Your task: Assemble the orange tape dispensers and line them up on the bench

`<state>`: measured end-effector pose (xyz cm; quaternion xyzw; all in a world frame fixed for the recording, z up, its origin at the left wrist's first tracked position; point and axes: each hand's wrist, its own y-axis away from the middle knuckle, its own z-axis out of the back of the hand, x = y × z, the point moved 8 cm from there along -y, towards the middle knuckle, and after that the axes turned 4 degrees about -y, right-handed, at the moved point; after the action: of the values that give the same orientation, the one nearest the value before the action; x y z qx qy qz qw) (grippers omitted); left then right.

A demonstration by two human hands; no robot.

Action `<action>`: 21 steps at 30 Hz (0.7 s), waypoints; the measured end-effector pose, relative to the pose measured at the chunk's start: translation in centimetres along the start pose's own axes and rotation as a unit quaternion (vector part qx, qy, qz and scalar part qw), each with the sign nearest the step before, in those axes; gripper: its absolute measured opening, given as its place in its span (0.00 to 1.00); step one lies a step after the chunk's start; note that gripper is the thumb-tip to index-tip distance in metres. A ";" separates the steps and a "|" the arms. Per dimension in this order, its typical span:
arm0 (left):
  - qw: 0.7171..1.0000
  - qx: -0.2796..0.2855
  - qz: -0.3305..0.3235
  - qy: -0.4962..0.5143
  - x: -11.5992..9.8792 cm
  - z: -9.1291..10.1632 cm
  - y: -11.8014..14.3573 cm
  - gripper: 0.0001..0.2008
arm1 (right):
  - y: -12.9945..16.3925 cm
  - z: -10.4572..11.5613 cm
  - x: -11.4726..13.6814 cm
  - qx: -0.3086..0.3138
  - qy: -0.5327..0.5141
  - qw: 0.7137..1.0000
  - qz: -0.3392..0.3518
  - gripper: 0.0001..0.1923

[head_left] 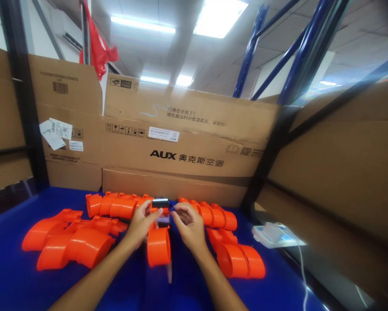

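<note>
A blue worktop [9, 276] carries orange plastic housings: a cluster at left [74, 244], a row at the back [116, 205], more at right [236, 257]. A white device [273, 234] lies near its right edge.

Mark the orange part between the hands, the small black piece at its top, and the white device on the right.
orange part [158, 247], head view, on its rounded lower body.
small black piece [160, 202], head view, on its front face.
white device [273, 234], head view, on its top surface.
</note>
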<state>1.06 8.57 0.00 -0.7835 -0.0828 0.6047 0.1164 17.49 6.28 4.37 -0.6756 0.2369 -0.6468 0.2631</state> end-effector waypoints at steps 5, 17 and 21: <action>1.000 0.000 -0.008 -0.001 0.0 0.0 0.0 0.23 | 0.4 -0.5 1.2 0.020 0.077 0.995 0.058 0.05; 1.000 0.002 -0.007 0.007 0.3 -0.2 0.1 0.24 | 0.7 -0.7 3.5 0.031 0.186 0.964 0.185 0.03; 1.000 0.002 -0.002 0.010 0.2 -0.2 0.2 0.24 | 0.8 -0.8 3.7 0.038 0.203 0.956 0.208 0.04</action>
<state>1.35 8.47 -0.22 -0.7894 -0.0824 0.5964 0.1202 16.89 3.19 6.60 -0.4552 0.3957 -0.7099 0.3637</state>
